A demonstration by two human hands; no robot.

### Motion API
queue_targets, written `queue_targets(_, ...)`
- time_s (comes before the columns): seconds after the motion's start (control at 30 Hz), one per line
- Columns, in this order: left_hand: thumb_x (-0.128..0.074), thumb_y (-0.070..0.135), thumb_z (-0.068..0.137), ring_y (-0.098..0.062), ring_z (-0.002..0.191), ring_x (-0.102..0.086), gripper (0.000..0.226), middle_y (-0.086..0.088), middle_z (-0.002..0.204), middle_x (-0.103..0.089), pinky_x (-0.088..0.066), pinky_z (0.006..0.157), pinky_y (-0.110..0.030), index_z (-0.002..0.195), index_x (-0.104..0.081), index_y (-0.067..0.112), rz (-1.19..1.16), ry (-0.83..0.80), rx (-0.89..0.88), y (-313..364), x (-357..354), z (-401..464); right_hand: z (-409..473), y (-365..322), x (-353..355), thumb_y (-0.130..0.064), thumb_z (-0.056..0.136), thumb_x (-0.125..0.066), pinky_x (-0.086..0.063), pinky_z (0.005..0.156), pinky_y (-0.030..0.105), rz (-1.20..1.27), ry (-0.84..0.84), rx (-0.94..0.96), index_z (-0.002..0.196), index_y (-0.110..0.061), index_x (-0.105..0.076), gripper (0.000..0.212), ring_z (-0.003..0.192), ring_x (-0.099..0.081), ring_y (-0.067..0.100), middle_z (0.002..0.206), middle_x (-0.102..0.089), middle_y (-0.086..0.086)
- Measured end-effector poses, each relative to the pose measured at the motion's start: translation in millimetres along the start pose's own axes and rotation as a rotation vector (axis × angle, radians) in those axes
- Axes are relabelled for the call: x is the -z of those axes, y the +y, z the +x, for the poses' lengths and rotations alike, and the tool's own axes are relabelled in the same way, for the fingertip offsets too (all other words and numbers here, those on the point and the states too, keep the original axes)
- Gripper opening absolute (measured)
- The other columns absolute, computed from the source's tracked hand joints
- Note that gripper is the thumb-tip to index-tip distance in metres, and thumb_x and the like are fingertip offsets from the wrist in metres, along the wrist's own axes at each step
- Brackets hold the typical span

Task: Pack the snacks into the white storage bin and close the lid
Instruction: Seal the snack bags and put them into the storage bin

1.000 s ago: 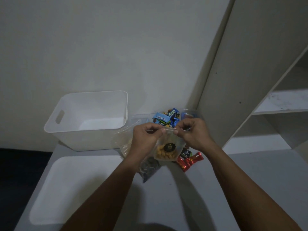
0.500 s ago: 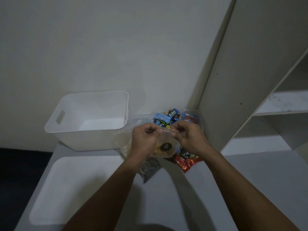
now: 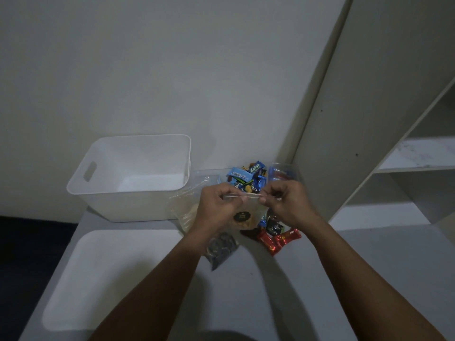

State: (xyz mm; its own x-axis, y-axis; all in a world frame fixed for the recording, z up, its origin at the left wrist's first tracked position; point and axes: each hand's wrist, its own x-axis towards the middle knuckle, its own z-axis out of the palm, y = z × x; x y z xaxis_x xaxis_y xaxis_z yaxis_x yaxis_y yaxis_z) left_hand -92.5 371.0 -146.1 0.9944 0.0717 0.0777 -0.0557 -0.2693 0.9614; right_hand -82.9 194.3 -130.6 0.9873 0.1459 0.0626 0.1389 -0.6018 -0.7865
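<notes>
Left hand (image 3: 216, 205) and right hand (image 3: 285, 203) pinch the clear snack bag (image 3: 242, 217) by its top edge, the open white storage bin (image 3: 133, 193) at ten o'clock.

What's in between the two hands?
In the head view, the top edge of a clear bag of snacks stretches between the left hand and the right hand. Both pinch it, and blue wrapped snacks lie just behind.

place: likely a home room (dimly lit) | evidence: plain wall (image 3: 147, 70), empty white shelving unit (image 3: 413, 153), grey tabletop (image 3: 369, 267)
</notes>
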Motion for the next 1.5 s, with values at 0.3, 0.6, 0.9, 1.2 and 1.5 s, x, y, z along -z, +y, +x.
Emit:
queue_targets(0.3,-0.079,0.013,0.074,-0.008,0.069,-0.069,0.007,0.003,0.073,-0.074,-0.055,0.069,-0.022,0.078,-0.076,0.017,-0.055,0.087,0.100,-5.8,6.1,-4.0,-0.1,12.0,14.0,-0.016,0.075,-0.078,-0.052,0.054,0.030,0.107,-0.007,-0.053,0.069,-0.021,-0.070,0.011,0.060,-0.057,0.026,0.072,-0.069,0.014)
queue_targets(0.6,-0.074,0.007,0.079,-0.031,0.074,-0.073,0.005,-0.012,0.072,-0.074,-0.061,0.072,-0.043,0.075,-0.075,0.010,-0.118,0.062,0.262,-27.7,6.7,-23.9,13.0,30.4,1.7,-0.015,0.076,-0.077,-0.048,0.060,0.020,0.061,-0.118,-0.117,0.071,-0.015,-0.070,0.009,0.062,-0.061,0.007,0.070,-0.069,-0.001)
queue_targets(0.9,-0.064,0.009,0.057,-0.035,0.074,-0.072,0.008,-0.002,0.092,-0.073,-0.059,0.068,-0.055,0.059,-0.070,0.014,0.058,0.031,0.503,-83.5,8.1,-47.4,24.1,42.9,-55.1,0.000,0.086,-0.059,-0.043,0.070,0.022,-0.136,-0.358,-0.099,0.073,-0.019,-0.066,0.024,0.079,-0.057,0.005,0.076,-0.061,-0.012)
queue_targets(1.2,-0.067,0.012,0.075,-0.026,0.091,-0.069,0.007,-0.009,0.101,-0.074,-0.056,0.084,-0.039,0.072,-0.073,0.015,0.277,0.054,0.404,-101.5,16.7,-49.9,32.6,42.9,-79.1,-0.001,0.087,-0.058,-0.049,0.082,0.031,-0.178,-0.353,-0.120,0.080,-0.018,-0.069,0.021,0.091,-0.059,0.015,0.088,-0.066,-0.001)
queue_targets(1.5,-0.064,0.004,0.077,-0.023,0.089,-0.070,0.013,-0.007,0.099,-0.075,-0.056,0.082,-0.031,0.077,-0.076,0.010,0.300,0.097,0.361,-96.3,23.5,-43.0,33.7,40.0,-83.2,-0.012,0.088,-0.064,-0.041,0.079,0.024,-0.202,-0.310,-0.117,0.097,-0.014,-0.069,0.010,0.094,-0.056,0.012,0.101,-0.064,0.001)
